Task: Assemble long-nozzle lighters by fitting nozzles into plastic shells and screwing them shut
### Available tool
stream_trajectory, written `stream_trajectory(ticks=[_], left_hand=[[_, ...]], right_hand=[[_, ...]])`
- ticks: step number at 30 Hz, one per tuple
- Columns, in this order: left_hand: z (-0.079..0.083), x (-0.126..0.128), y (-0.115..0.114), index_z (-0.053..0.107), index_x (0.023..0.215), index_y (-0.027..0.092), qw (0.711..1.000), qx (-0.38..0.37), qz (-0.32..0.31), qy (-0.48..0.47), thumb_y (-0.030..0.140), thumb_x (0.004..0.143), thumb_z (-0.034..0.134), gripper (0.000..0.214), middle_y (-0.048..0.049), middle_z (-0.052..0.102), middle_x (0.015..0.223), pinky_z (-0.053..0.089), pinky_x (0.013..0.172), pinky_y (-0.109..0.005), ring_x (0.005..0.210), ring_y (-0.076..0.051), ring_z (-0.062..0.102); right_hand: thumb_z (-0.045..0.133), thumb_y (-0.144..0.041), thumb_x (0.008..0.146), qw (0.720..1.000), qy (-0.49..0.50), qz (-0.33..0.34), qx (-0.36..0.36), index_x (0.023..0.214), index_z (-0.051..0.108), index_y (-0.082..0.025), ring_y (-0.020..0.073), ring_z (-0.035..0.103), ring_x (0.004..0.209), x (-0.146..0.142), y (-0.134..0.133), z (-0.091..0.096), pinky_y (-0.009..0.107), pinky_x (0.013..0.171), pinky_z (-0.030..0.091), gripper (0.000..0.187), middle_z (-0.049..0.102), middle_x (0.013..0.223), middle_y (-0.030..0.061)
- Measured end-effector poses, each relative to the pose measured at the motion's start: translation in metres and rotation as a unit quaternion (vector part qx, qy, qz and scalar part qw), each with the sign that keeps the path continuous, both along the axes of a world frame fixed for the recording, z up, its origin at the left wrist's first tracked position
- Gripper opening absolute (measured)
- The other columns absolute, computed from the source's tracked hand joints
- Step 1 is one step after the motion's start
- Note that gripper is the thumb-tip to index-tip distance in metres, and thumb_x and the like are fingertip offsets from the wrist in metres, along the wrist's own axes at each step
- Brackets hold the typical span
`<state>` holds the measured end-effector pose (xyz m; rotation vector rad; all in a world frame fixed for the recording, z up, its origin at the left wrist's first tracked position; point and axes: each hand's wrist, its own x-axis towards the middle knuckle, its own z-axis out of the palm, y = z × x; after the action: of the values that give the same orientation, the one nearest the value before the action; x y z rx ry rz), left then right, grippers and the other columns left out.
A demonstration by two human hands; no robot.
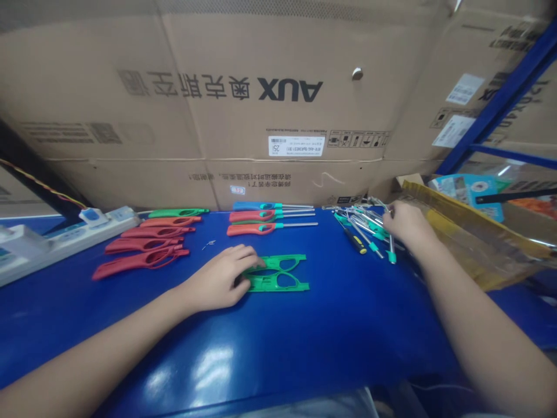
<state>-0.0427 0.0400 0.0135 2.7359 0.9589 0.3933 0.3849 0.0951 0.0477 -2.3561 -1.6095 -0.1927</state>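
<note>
Two green lighter casing halves (278, 283) lie open side by side, inner faces up, on the blue table. My left hand (226, 277) is closed over their left ends, its fingers curled on the plastic. Off to the right, my right hand (409, 225) reaches into a heap of metal lighter tubes (363, 223) with teal ends. Its fingers pinch the upper end of one metal tube (391, 247), whose teal end points toward me. A black-and-yellow screwdriver (357, 239) rests against the heap's left side.
Assembled lighters (252, 229) with metal tubes lie in a row at the back. Red and green casings (143, 255) are lined up at left, near a white power strip (65, 241). Small metal bits (209, 244) lie between. A carton (470, 244) stands right; cardboard (217, 116) walls the back.
</note>
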Motion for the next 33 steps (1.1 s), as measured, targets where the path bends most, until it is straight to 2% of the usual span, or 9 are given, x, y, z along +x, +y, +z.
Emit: stream_trajectory(ticks=[5,8,11,15,20,24,27,30,33], left_hand=[[0.001,-0.004,0.002,0.062,0.115,0.020,1.000,0.006,0.011,0.007,0.003,0.077,0.048,0.044,-0.0065,0.063,0.113,0.048,0.097,-0.040,0.106,-0.024,0.059],[0.003,-0.004,0.002,0.062,0.116,0.021,1.000,0.013,0.016,0.020,0.003,0.077,0.049,0.044,-0.0066,0.063,0.113,0.048,0.097,-0.039,0.106,-0.024,0.059],[0.007,-0.006,0.001,0.061,0.114,0.020,0.998,0.023,0.031,0.053,0.004,0.077,0.049,0.042,-0.0073,0.063,0.111,0.049,0.092,-0.040,0.104,-0.026,0.060],[0.012,-0.012,0.000,0.061,0.108,0.020,0.993,0.036,0.057,0.093,0.004,0.075,0.049,0.039,-0.0085,0.064,0.107,0.050,0.085,-0.039,0.099,-0.027,0.062],[0.023,-0.016,-0.004,0.061,0.113,0.019,0.990,0.062,0.059,0.109,0.006,0.079,0.050,0.038,-0.0107,0.065,0.112,0.049,0.092,-0.043,0.106,-0.029,0.062],[0.035,-0.009,-0.014,0.062,0.114,0.021,0.992,0.060,0.044,0.098,0.025,0.094,0.052,0.023,-0.0090,0.065,0.110,0.049,0.090,-0.042,0.103,-0.028,0.062],[0.037,-0.004,-0.021,0.064,0.113,0.023,0.993,0.022,0.014,0.116,0.042,0.096,0.056,0.026,-0.0064,0.065,0.108,0.050,0.088,-0.040,0.098,-0.026,0.063],[0.032,-0.003,-0.023,0.063,0.115,0.024,0.992,0.007,-0.003,0.123,0.040,0.096,0.058,0.026,-0.0062,0.065,0.112,0.050,0.088,-0.039,0.099,-0.025,0.064],[0.026,-0.003,-0.023,0.063,0.115,0.024,0.994,0.000,-0.002,0.108,0.031,0.097,0.056,0.020,-0.0056,0.065,0.110,0.051,0.086,-0.037,0.097,-0.024,0.065]], right_hand=[[0.049,-0.021,0.085,0.989,0.037,0.088,0.114,0.106,0.068,-0.010,0.0326,0.065,0.099,-0.006,0.000,-0.001,0.044,0.090,0.050,0.030,0.069,0.105,0.0208],[0.052,-0.026,0.085,0.977,0.095,0.140,0.130,0.098,0.068,-0.014,0.0256,0.067,0.084,-0.015,0.001,-0.001,0.038,0.080,0.053,0.024,0.071,0.090,0.0129],[0.057,-0.038,0.085,0.960,0.162,0.189,0.124,0.096,0.068,-0.017,0.0209,0.067,0.075,-0.027,-0.002,-0.001,0.032,0.069,0.054,0.027,0.073,0.086,0.0091],[0.067,-0.051,0.080,0.900,0.304,0.281,0.133,0.089,0.068,-0.018,0.0194,0.065,0.073,-0.051,-0.016,0.002,0.031,0.069,0.054,0.034,0.072,0.083,0.0072],[0.066,-0.056,0.085,0.843,0.383,0.377,0.043,0.096,0.066,-0.018,0.0139,0.058,0.061,-0.085,-0.039,-0.001,0.027,0.056,0.050,0.039,0.066,0.079,0.0033],[0.060,-0.042,0.095,0.809,0.315,0.496,0.024,0.099,0.065,-0.020,0.0158,0.064,0.081,-0.108,-0.052,-0.014,0.028,0.069,0.053,0.023,0.069,0.093,0.0050],[0.058,-0.034,0.098,0.788,0.244,0.564,0.012,0.103,0.065,-0.021,0.0156,0.065,0.088,-0.119,-0.060,-0.023,0.028,0.077,0.052,0.015,0.070,0.100,0.0052],[0.057,-0.031,0.100,0.768,0.228,0.598,-0.007,0.105,0.064,-0.022,0.0155,0.065,0.089,-0.127,-0.065,-0.030,0.029,0.081,0.052,0.013,0.070,0.101,0.0052],[0.058,-0.033,0.099,0.765,0.244,0.595,-0.027,0.108,0.063,-0.021,0.0137,0.064,0.079,-0.131,-0.068,-0.036,0.026,0.072,0.052,0.015,0.069,0.095,0.0038]])
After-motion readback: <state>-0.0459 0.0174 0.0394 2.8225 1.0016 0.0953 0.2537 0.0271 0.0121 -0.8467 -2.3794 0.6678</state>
